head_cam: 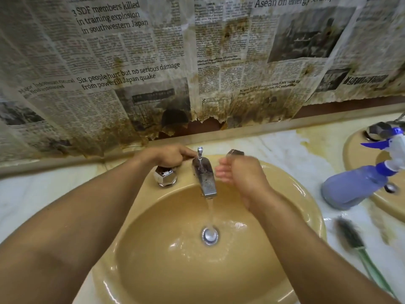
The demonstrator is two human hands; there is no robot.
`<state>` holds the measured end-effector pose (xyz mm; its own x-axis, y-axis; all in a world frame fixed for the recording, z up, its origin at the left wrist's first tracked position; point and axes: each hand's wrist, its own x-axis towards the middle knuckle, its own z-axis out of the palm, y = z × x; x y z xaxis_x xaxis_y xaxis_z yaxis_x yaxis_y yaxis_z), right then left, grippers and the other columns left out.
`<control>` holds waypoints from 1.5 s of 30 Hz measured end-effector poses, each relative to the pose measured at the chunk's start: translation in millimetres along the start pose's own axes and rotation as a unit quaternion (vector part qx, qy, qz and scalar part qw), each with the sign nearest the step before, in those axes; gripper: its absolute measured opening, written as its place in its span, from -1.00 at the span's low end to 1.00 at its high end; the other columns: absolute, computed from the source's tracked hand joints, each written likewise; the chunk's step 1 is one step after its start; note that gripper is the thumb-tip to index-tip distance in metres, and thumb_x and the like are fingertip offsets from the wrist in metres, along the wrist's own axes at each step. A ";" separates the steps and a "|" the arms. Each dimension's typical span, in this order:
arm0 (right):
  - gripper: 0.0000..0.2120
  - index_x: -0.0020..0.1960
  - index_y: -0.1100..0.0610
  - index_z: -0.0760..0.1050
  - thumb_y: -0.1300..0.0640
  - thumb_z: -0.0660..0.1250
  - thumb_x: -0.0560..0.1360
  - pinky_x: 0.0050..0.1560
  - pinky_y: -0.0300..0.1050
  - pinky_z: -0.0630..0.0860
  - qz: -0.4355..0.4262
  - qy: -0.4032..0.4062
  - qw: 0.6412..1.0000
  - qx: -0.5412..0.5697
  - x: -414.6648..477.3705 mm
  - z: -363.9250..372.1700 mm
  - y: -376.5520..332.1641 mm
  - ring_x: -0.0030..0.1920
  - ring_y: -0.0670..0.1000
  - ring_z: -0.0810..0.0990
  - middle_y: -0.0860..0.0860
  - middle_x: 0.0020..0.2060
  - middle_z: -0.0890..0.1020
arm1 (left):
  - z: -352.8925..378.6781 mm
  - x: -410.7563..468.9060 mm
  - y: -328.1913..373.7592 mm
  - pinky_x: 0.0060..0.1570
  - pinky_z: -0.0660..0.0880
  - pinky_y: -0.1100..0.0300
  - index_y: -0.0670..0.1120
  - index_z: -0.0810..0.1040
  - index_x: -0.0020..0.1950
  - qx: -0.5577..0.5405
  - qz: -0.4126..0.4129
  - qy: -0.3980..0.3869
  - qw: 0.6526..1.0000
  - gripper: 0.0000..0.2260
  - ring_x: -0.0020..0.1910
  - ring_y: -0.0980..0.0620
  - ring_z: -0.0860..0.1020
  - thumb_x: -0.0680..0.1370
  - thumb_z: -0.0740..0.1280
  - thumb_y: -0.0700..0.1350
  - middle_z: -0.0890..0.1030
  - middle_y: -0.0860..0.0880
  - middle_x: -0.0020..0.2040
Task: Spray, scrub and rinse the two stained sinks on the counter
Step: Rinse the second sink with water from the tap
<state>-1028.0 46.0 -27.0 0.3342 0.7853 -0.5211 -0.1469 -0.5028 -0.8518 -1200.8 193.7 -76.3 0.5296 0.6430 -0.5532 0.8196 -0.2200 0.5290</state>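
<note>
Stained newspaper (pixel 131 62) is covering the wall above a marble tabletop (pixel 285 150) that is showing brown streaks at upper right. Water is running from the spout (pixel 205 176) into the near sink (pixel 153 260) at centre frame, so rinsing appears to be under way. The left hand (pixel 168 155) is curling its grip over the left knob (pixel 164 175). The right hand (pixel 241 174), blurred beside the spout, is hanging cupped, its grip loose on nothing. The spray bottle (pixel 355 187) and brush (pixel 350 235) are sitting at right by the second sink (pixel 355 150), which is probably still awaiting its turn.
</note>
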 end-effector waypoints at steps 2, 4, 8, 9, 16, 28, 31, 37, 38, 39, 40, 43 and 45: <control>-0.74 0.00 0.27 0.60 0.21 0.17 0.68 -0.13 -0.09 0.56 0.051 -0.001 0.998 0.048 -2.8 -3.1 38.1 -0.19 0.05 0.65 0.16 -0.14 0.70 | 1.6 -5.8 -18.5 0.47 0.36 0.12 0.07 0.56 0.44 -0.112 0.002 0.004 0.994 -0.47 0.45 0.06 0.43 0.61 0.20 -0.41 0.46 0.08 0.51; -0.68 0.10 0.31 0.56 0.10 0.14 0.73 -0.09 -0.01 0.64 0.133 -0.042 0.983 0.122 -3.4 -0.1 69.9 -0.11 0.14 0.73 0.22 -0.09 0.72 | 7.4 -20.7 -35.4 0.55 0.25 0.09 0.10 0.61 0.38 -0.217 0.007 0.016 0.976 -0.63 0.46 0.12 0.42 0.68 0.22 -0.23 0.49 0.14 0.48; -0.60 0.11 0.39 0.50 0.03 0.14 0.73 -0.17 0.09 0.71 0.257 -0.086 0.911 0.311 0.2 2.8 91.6 -0.02 0.29 0.72 0.36 0.04 0.68 | 29.6 -63.3 -60.6 0.35 0.42 0.26 0.13 0.64 0.31 -0.304 -0.005 0.078 0.950 -0.59 0.19 0.24 0.61 0.71 0.07 0.20 0.67 0.19 0.22; -0.61 0.15 0.39 0.50 0.05 0.12 0.73 -0.24 0.07 0.71 0.267 -0.085 0.897 0.342 -0.2 2.8 90.9 -0.02 0.28 0.71 0.35 0.05 0.67 | 36.3 -72.8 -66.8 0.32 0.42 0.30 0.13 0.64 0.27 -0.302 -0.003 0.091 0.949 -0.58 0.16 0.28 0.61 0.70 0.04 0.22 0.66 0.19 0.22; -0.64 0.21 0.47 0.48 0.20 0.06 0.70 -0.14 0.21 0.69 0.272 -0.098 0.893 0.344 -10.3 4.5 75.6 0.05 0.30 0.68 0.38 0.05 0.67 | 111.9 -101.9 -107.1 0.50 0.29 0.12 -0.11 0.30 0.61 0.131 -0.011 0.295 0.947 -0.40 0.50 -0.03 0.35 0.70 -0.14 0.15 0.39 -0.07 0.54; -0.57 0.31 0.39 0.48 0.07 0.05 0.74 0.29 0.17 0.52 0.258 -0.189 0.854 0.411 -21.3 72.7 115.3 0.29 0.30 0.57 0.34 0.15 0.64 | 172.7 -142.1 -115.2 0.49 0.22 -0.26 -0.08 0.17 0.67 0.251 -0.059 0.366 0.894 -0.37 0.59 -0.35 0.16 0.56 0.13 -0.10 0.12 -0.18 0.67; -0.64 0.31 0.36 0.49 0.12 0.13 0.71 0.19 0.10 0.60 0.238 -0.144 0.885 0.374 -14.8 51.3 113.9 0.24 0.26 0.61 0.30 0.09 0.68 | 200.7 -164.2 -114.4 0.59 -0.04 -0.02 -0.22 0.11 0.67 0.201 -0.048 0.385 0.899 -0.22 0.66 -0.18 0.07 0.40 0.04 -0.31 0.06 -0.17 0.68; -0.76 0.23 0.35 0.51 0.19 0.23 0.69 0.12 0.05 0.63 0.164 -0.116 0.941 0.271 -28.1 18.3 94.9 0.10 0.21 0.68 0.30 0.11 0.67 | 225.4 -190.0 -94.8 0.51 0.15 0.30 -0.13 0.56 0.44 0.025 -0.020 0.408 0.912 -0.28 0.51 -0.06 0.41 0.34 0.14 -0.53 0.46 -0.08 0.51; -0.76 0.22 0.36 0.50 0.19 0.22 0.69 0.02 0.07 0.68 0.165 -0.110 0.929 0.314 -28.1 10.2 90.5 0.03 0.24 0.71 0.32 0.07 0.68 | 228.1 -186.6 -82.2 0.46 0.20 0.36 -0.12 0.62 0.37 -0.002 -0.002 0.395 0.919 -0.33 0.43 -0.03 0.50 0.36 0.17 -0.55 0.55 -0.07 0.43; -0.75 0.22 0.38 0.48 0.19 0.21 0.70 -0.07 0.09 0.70 0.170 -0.102 0.916 0.349 -28.9 5.0 86.8 -0.02 0.27 0.73 0.35 0.03 0.69 | 230.3 -177.7 -66.2 0.40 0.25 0.45 -0.12 0.66 0.32 -0.044 0.012 0.386 0.921 -0.40 0.35 0.00 0.57 0.40 0.21 -0.55 0.62 -0.07 0.35; -0.75 0.22 0.38 0.48 0.19 0.20 0.70 -0.12 0.11 0.71 0.174 -0.100 0.911 0.361 -29.2 1.3 84.9 -0.03 0.28 0.73 0.36 0.01 0.69 | 230.3 -165.4 -46.8 0.32 0.30 0.52 -0.10 0.69 0.27 -0.113 0.009 0.382 0.917 -0.51 0.27 0.05 0.62 0.49 0.26 -0.51 0.67 -0.04 0.27; -0.73 0.20 0.39 0.50 0.19 0.17 0.71 -0.04 0.08 0.68 0.168 -0.107 0.929 0.313 -33.0 -9.6 78.9 0.04 0.28 0.69 0.36 0.04 0.67 | 216.6 -122.2 14.4 0.11 0.50 0.40 -0.02 0.73 0.11 -0.445 -0.046 0.343 0.826 -0.76 0.08 0.09 0.67 0.63 0.35 -0.30 0.75 0.02 0.05; -0.72 0.16 0.38 0.52 0.19 0.13 0.72 0.07 0.05 0.65 0.147 -0.102 0.942 0.284 -32.6 -21.2 69.7 0.08 0.24 0.66 0.33 0.11 0.64 | 202.3 -94.7 46.8 0.03 0.60 0.20 -0.11 0.70 0.06 -0.631 -0.050 0.266 0.727 -0.80 -0.01 0.00 0.63 0.66 0.30 -0.31 0.72 -0.06 -0.05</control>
<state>-1029.4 -22.3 -68.3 0.0234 0.7253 -0.6880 -0.6989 -0.4802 -0.5300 -1168.4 -25.8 -129.3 0.0475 0.8758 -0.4803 -0.1830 0.4803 0.8578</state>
